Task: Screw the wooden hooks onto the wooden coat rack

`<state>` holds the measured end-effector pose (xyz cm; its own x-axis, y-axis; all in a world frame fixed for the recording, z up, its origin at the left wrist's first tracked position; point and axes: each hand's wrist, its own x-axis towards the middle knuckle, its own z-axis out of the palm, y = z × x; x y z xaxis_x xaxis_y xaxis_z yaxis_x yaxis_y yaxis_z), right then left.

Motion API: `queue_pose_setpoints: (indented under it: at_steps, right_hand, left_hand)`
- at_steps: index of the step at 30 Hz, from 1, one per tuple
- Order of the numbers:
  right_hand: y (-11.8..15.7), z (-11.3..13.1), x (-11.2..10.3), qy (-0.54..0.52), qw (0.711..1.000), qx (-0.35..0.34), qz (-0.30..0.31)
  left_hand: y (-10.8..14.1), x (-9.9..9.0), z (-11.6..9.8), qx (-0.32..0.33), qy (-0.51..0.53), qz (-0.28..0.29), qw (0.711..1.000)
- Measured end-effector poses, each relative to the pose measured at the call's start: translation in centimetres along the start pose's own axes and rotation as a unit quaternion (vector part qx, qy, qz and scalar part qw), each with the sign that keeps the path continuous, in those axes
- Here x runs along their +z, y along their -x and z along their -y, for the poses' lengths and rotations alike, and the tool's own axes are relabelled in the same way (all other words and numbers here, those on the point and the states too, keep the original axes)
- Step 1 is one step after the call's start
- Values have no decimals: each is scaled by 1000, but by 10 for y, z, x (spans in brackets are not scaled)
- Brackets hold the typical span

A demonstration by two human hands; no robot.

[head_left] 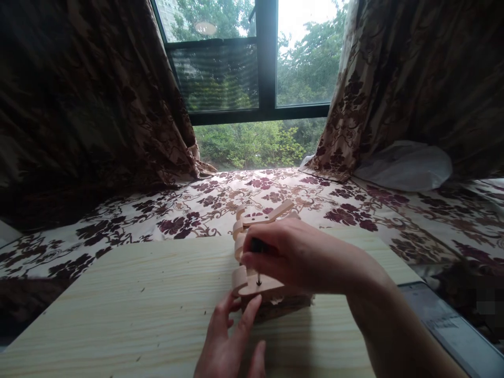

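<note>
My right hand (287,252) is closed around the dark handle of a screwdriver (259,245), which stands nearly upright. Its metal shaft ends at a dark hole or screw in the rounded end of a light wooden piece (252,287). My left hand (230,331) steadies this end, its fingers on the left and near edges and the thumb held apart. Below lies a dark, rough-sided block (275,308). Several curved wooden parts (238,247) stand along the left side, and a slanting wooden strip (280,210) rises behind my right hand, which hides the middle.
The pale wooden board (118,299) has small dark specks on it. A phone or tablet (444,320) lies at its right edge. Behind is flower-patterned cloth (220,194), with a white plastic bag (405,165) at right. Curtains (338,131) flank a window (268,79).
</note>
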<state>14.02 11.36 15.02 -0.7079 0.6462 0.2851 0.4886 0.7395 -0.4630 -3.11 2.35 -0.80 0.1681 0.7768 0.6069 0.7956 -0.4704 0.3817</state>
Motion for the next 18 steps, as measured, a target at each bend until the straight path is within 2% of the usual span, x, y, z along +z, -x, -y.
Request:
queue_pose_setpoints:
  at_steps: [3,5,7,12,18]
  right_hand:
    - [-8,-11,7,26,997,37,-55]
    - [-10,-14,9,36,995,61,-68]
    - [-8,-11,7,41,995,63,-68]
    - [1,-1,-1,27,999,12,-27]
    - [-9,-15,7,47,994,75,-67]
  left_hand:
    - [0,1,0,1,-1,-7,1000]
    - [0,1,0,3,1,-11,1000]
    - [0,1,0,3,0,-12,1000]
    - [0,1,1,1,0,-6,1000]
    - [0,1,1,6,-2,-8,1000]
